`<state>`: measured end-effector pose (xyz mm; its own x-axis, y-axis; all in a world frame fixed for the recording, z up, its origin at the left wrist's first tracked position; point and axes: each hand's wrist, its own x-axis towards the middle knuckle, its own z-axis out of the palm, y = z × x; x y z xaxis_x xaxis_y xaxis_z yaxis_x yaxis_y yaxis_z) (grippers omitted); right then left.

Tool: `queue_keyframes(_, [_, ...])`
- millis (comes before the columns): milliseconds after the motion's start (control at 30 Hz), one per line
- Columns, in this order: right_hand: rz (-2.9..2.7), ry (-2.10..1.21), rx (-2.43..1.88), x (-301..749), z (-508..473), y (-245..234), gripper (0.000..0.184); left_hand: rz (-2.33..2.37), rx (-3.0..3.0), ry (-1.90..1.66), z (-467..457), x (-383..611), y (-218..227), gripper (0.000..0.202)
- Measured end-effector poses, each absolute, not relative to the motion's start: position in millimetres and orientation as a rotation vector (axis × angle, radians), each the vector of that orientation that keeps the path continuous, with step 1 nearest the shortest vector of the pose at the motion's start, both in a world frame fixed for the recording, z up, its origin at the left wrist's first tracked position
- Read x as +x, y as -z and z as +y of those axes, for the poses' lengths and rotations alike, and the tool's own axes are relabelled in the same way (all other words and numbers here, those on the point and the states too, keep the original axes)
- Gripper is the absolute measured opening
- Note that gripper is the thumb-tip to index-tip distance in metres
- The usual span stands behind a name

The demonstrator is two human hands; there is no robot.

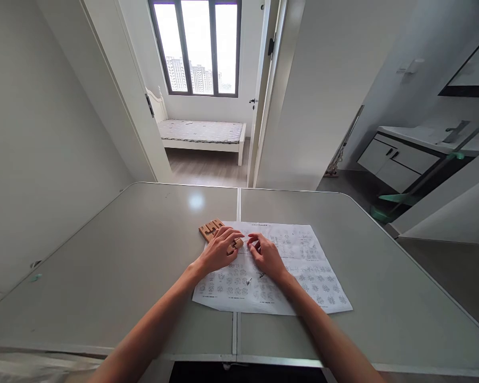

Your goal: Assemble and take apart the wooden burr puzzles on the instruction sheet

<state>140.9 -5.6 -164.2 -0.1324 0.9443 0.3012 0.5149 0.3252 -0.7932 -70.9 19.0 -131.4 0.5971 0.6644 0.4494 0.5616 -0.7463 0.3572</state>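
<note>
Wooden interlocking puzzle pieces (235,245) lie under and between the fingers of my left hand (220,250), which is curled round them over the sheet's left side. Just beyond that hand, a flat wooden block with notches (209,228) rests partly on the paper's upper left corner. My right hand (266,256) lies on the paper to the right of the pieces, its fingers loosely bent and the thumb apart from them. Nothing shows in its grasp. Beneath both hands is a creased white sheet (323,271) printed with rows of small diagrams.
Two small dark-and-silver bits (248,281) are on the paper near my wrists. The grey-topped table (143,255) has a pale seam down its middle. Beyond it are a doorway with a white bed (201,131), and a sink cabinet (399,159) at right.
</note>
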Motion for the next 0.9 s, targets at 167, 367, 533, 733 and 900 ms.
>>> queue_keyframes(167, [-1.801,-0.633,-1.311,140,-7,163,0.024,1.018,2.706,-0.924,14,-67,130,0.034])
queue_keyframes(367, [-1.851,-0.611,-1.32,139,-11,162,0.022,0.986,2.73,-0.748,-8,-52,135,0.026])
queue_keyframes(533, [-1.863,-0.588,-1.36,138,-12,162,0.02,0.924,2.796,-0.523,-23,-41,139,0.031])
queue_keyframes(733, [-1.894,-0.574,-1.374,137,-13,161,0.019,0.94,2.739,-0.489,-23,-41,142,0.034])
queue_keyframes(900, [-1.915,-0.551,-1.373,137,-13,162,0.019,0.933,2.699,-0.495,-22,-41,143,0.034])
